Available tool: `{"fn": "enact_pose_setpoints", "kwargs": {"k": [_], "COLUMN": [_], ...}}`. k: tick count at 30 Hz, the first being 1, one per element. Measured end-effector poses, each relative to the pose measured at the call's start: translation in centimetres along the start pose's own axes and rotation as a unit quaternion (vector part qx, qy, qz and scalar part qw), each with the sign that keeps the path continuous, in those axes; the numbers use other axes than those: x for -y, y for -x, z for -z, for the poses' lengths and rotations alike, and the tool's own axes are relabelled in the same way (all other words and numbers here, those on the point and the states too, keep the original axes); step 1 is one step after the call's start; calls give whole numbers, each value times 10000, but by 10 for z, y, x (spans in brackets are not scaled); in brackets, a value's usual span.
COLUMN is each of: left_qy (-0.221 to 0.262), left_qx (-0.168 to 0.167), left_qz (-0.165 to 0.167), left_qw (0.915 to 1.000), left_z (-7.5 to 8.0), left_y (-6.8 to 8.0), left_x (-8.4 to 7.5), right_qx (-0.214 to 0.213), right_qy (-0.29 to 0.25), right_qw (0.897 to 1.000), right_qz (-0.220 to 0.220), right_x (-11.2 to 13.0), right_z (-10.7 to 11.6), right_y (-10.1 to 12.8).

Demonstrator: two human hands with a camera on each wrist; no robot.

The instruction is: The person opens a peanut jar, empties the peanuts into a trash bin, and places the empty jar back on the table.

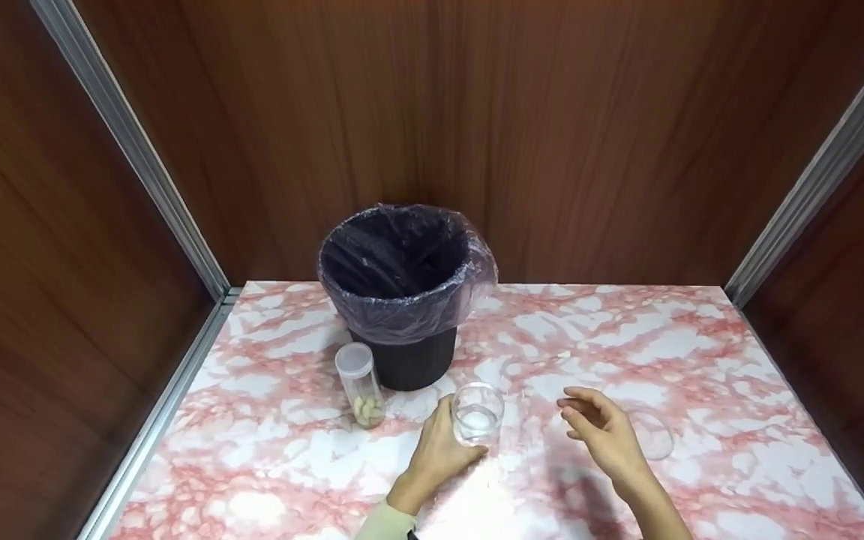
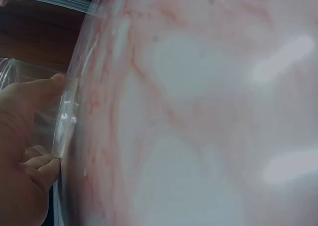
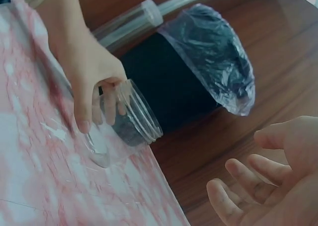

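My left hand (image 1: 438,451) grips a clear, wide-mouthed plastic jar (image 1: 477,420) from its left side, fingers and thumb wrapped round the lower part. The jar stands upright at the table with its threaded mouth uncovered, as the right wrist view shows. No contents show inside it. To the right, my right hand (image 1: 609,435) hovers over the table with loosely bent fingers and nothing in them. Beside that hand lies a clear round lid (image 1: 655,436), partly hidden by it. Just left of the jar stands a tall clear canister (image 1: 363,390) with a whitish cap and pale pieces at its bottom.
Behind the jar stands a black trash bin (image 1: 409,360) lined with a translucent purple bag (image 1: 477,281). The table (image 1: 289,480) has a red and white marbled surface. Dark wooden panels (image 1: 589,150) with metal corner strips enclose it at the back and sides.
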State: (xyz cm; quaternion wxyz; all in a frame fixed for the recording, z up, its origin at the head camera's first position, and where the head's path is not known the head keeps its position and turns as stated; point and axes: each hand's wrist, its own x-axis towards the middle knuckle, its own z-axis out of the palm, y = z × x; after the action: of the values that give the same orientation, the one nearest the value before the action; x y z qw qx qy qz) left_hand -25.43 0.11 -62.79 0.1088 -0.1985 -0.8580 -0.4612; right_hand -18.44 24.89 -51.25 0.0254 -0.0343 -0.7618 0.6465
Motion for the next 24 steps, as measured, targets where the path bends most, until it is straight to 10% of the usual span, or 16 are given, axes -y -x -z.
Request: {"fn": "enact_pose_setpoints", "kwargs": {"k": [7,12,19,24], "left_qy": [-41,-261,-1032,-2553], "left_qx": [265,632,1030,1057], "left_qz": [281,825,963,1568], "left_qw": [9992,9942,9846,9482], "left_z": [19,47,79,82], "left_y": [12,38,76,94], "left_x": [1,-10,-32,-38], "right_qx": [-60,-262,484,1160], "right_qy": [431,1518,2848,3879], "right_qw": [9988,9783,8810,8058], "right_qz": [229,1389,3746,4322], "right_x": [1,8,61,99], "right_z": [-14,-42,-121,-192], "right_y": [-3,-11,-39,-62]}}
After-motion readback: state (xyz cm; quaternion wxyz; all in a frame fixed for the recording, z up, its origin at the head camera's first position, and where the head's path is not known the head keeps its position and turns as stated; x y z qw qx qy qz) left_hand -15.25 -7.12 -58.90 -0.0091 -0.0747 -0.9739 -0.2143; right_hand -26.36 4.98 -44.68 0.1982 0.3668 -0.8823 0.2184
